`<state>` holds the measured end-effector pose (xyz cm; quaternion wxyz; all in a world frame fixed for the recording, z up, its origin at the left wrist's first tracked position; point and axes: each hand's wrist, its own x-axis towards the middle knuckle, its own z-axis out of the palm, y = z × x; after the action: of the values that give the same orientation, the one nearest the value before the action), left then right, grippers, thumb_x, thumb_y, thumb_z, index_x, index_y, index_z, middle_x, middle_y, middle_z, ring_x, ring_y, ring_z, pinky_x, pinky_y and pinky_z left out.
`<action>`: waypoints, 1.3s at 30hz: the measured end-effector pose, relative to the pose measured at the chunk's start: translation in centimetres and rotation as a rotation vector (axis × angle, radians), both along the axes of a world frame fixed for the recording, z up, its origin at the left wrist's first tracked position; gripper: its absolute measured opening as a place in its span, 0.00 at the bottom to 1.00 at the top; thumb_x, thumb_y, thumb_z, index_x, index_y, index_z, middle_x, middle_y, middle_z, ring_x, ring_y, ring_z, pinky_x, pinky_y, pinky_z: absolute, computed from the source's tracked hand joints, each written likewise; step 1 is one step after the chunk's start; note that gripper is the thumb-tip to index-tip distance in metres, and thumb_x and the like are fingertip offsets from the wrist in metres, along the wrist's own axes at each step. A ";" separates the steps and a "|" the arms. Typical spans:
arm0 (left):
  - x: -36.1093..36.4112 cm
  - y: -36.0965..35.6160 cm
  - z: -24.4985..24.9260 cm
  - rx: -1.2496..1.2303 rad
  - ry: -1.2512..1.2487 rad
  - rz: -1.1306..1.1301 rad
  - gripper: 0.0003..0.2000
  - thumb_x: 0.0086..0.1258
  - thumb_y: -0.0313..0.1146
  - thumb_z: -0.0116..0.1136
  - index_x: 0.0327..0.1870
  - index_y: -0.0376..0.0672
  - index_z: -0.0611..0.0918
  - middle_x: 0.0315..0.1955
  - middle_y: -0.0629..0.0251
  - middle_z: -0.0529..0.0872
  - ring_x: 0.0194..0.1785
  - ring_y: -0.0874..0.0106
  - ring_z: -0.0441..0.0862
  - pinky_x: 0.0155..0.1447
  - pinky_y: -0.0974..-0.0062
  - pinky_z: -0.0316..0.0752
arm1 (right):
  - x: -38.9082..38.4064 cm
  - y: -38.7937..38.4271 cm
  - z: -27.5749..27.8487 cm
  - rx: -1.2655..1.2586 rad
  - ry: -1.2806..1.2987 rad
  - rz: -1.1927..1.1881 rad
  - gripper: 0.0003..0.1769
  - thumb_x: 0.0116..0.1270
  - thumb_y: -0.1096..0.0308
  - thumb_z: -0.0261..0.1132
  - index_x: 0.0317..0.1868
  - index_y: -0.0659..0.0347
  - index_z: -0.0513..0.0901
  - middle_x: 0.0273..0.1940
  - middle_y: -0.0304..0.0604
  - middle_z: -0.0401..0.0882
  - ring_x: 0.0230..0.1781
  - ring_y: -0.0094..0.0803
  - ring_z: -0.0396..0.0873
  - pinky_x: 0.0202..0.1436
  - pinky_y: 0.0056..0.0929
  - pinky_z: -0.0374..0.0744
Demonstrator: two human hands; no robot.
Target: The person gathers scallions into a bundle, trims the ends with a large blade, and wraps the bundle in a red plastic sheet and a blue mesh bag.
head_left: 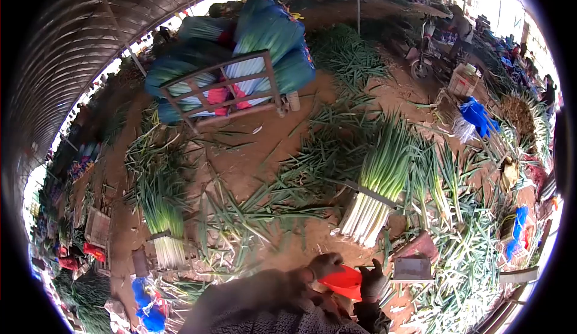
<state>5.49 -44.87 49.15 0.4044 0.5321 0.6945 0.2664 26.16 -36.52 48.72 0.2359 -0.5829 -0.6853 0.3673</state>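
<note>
A bright red, thin sheet-like piece, perhaps plastic (344,283), spans the space between my two gloved hands, low in the view. My left hand (326,265) is closed on its upper left edge. At its right side my right hand (372,282) grips it, with thumb and forefinger pointing up. Just beyond my hands, a large bundle of green onions (384,171) lies with white stalks toward me, a dark band (377,196) across it. Loose green onions (437,193) lie to the right of that bundle. What the red piece is exactly, I cannot make out.
Another banded bundle (163,229) lies at left. A metal-framed cart (219,87) carries big wrapped bundles behind. A small box-like stand (413,268) is right of my hands, beside leaf litter (463,274). Blue plastic (479,116) and a motorbike (421,54) with a person (461,26) are farther right.
</note>
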 end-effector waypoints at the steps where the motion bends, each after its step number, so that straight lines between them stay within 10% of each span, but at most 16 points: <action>1: 1.0 0.7 0.0 -0.032 -0.084 -0.033 0.21 0.65 0.46 0.67 0.49 0.39 0.79 0.37 0.55 0.86 0.39 0.60 0.85 0.44 0.65 0.78 | -0.7 -0.1 1.3 0.030 0.010 0.042 0.23 0.53 0.66 0.75 0.51 0.62 0.82 0.18 0.42 0.71 0.18 0.32 0.73 0.24 0.36 0.71; 6: 4.2 2.2 -1.3 -0.137 -0.654 -0.124 0.16 0.72 0.45 0.60 0.50 0.41 0.81 0.34 0.65 0.86 0.29 0.77 0.83 0.34 0.74 0.75 | -1.6 0.6 0.8 0.002 0.198 0.152 0.21 0.58 0.68 0.71 0.52 0.65 0.81 0.21 0.44 0.75 0.20 0.30 0.74 0.25 0.34 0.72; 19: 3.8 0.0 -1.0 -0.162 -0.495 0.022 0.10 0.72 0.41 0.62 0.42 0.43 0.85 0.28 0.69 0.87 0.29 0.78 0.85 0.33 0.77 0.75 | -0.3 -2.5 -0.1 -0.324 0.438 -0.021 0.17 0.63 0.74 0.65 0.52 0.70 0.80 0.33 0.38 0.81 0.32 0.23 0.76 0.36 0.24 0.76; 30: -3.5 -4.3 -4.0 -0.088 -0.747 0.541 0.10 0.70 0.38 0.65 0.39 0.39 0.85 0.31 0.67 0.89 0.35 0.74 0.87 0.33 0.75 0.77 | 5.9 -1.3 -4.3 -0.134 0.540 -0.450 0.10 0.68 0.73 0.61 0.45 0.70 0.83 0.32 0.40 0.81 0.30 0.26 0.77 0.37 0.27 0.77; 36: -9.6 -5.2 -5.6 0.046 -0.682 0.846 0.08 0.71 0.35 0.61 0.39 0.40 0.84 0.31 0.68 0.87 0.33 0.74 0.85 0.35 0.76 0.77 | 5.5 0.1 0.8 0.049 0.418 -0.304 0.12 0.69 0.71 0.59 0.47 0.71 0.81 0.33 0.43 0.82 0.32 0.30 0.77 0.39 0.30 0.76; 39: -7.4 -3.7 -0.4 0.162 -0.466 0.617 0.08 0.69 0.33 0.63 0.36 0.37 0.82 0.26 0.70 0.84 0.30 0.78 0.82 0.32 0.78 0.74 | 3.6 0.4 0.0 0.167 0.310 -0.165 0.17 0.65 0.69 0.66 0.53 0.66 0.82 0.42 0.48 0.86 0.38 0.32 0.83 0.45 0.29 0.80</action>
<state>-1.95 -48.56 48.74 0.4089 0.2540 0.6882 0.5428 29.72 -36.15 48.73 0.4154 -0.5522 -0.6186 0.3739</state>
